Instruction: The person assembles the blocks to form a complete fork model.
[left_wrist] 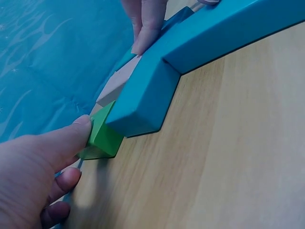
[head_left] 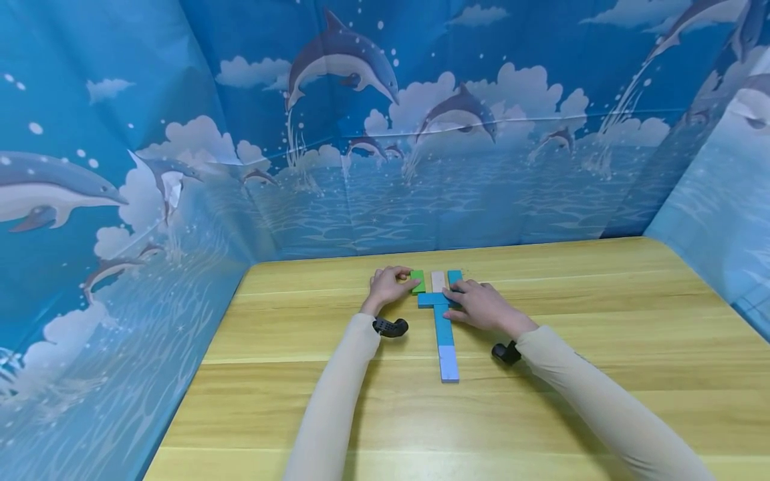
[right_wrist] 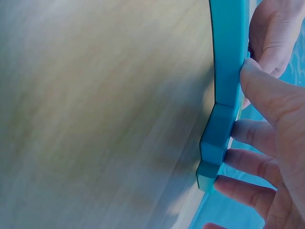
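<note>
My left hand (head_left: 388, 287) pinches a green block (head_left: 418, 282) between thumb and fingers, at the upper left of a block layout on the table. In the left wrist view the green block (left_wrist: 106, 136) is right by the end of a blue crossbar (left_wrist: 140, 112). My right hand (head_left: 481, 305) rests on the layout's right side, fingertips touching the crossbar and a blue block (head_left: 454, 275) above it, thumb (right_wrist: 252, 78) at the long blue stem (right_wrist: 228, 52). A pale pinkish block (head_left: 438, 282) stands between the green and upper blue ones. The right hand covers the crossbar's right end.
A lavender block (head_left: 448, 364) continues the stem toward the near side. The wooden table (head_left: 271, 401) ends at a blue dolphin-print curtain (head_left: 385, 214) behind and on both sides. Black wrist devices (head_left: 390, 327) sit on both wrists.
</note>
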Demonstrator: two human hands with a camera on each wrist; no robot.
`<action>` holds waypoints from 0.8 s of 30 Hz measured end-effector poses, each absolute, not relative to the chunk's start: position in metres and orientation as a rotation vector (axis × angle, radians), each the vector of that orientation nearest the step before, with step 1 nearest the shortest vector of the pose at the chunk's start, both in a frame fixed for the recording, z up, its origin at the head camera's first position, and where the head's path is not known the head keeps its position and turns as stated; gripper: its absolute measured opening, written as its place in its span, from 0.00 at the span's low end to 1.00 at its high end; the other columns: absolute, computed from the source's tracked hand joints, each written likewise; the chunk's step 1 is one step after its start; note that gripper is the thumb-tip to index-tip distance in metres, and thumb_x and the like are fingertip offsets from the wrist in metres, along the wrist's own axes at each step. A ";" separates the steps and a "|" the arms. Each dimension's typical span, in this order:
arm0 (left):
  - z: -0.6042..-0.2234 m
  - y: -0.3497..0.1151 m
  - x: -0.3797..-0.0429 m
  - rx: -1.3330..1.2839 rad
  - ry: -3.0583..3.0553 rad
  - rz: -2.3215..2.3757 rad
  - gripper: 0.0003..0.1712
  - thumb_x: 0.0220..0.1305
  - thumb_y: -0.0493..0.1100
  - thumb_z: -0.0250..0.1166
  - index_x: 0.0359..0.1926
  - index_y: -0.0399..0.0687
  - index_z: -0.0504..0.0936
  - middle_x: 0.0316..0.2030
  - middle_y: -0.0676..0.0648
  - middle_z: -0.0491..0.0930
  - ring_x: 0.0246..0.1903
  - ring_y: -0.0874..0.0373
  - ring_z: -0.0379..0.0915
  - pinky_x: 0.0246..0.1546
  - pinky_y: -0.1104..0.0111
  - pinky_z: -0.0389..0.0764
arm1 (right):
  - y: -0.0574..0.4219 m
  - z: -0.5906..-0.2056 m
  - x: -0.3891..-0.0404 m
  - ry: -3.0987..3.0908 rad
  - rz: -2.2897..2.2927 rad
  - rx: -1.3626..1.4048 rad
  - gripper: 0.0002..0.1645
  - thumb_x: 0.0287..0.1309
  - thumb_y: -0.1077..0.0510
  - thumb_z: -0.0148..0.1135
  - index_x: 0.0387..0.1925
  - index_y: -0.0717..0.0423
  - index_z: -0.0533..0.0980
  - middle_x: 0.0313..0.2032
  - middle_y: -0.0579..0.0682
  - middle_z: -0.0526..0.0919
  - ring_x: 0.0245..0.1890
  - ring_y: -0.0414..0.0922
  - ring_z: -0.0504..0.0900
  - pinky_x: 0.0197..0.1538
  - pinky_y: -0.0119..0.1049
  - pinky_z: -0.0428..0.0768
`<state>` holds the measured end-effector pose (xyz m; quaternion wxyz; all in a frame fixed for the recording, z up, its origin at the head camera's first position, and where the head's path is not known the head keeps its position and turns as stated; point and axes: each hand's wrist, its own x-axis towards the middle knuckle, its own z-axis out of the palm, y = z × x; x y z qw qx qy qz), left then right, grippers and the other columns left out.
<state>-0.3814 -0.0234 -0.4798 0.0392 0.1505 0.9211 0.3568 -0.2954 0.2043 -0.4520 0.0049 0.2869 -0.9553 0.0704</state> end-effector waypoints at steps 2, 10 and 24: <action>-0.480 -0.023 -0.381 0.462 2.828 1.087 0.25 0.62 0.58 0.62 0.57 0.54 0.79 0.44 0.53 0.77 0.44 0.54 0.61 0.49 0.60 0.58 | 0.205 -0.452 -0.295 -2.991 0.216 0.900 0.37 0.64 0.40 0.55 0.65 0.61 0.67 0.60 0.62 0.70 0.57 0.61 0.69 0.52 0.61 0.67; -0.479 -0.023 -0.381 0.472 2.831 1.092 0.25 0.62 0.58 0.63 0.56 0.54 0.79 0.43 0.53 0.76 0.43 0.54 0.61 0.47 0.60 0.56 | 0.206 -0.453 -0.296 -2.979 0.223 0.901 0.37 0.64 0.41 0.55 0.65 0.61 0.67 0.59 0.63 0.70 0.56 0.62 0.70 0.51 0.61 0.68; -0.483 -0.025 -0.382 0.483 2.811 1.092 0.26 0.62 0.59 0.63 0.57 0.55 0.79 0.45 0.54 0.76 0.43 0.55 0.60 0.47 0.60 0.57 | 0.206 -0.455 -0.297 -2.995 0.235 0.899 0.37 0.64 0.40 0.54 0.66 0.60 0.66 0.60 0.63 0.68 0.58 0.63 0.68 0.53 0.62 0.66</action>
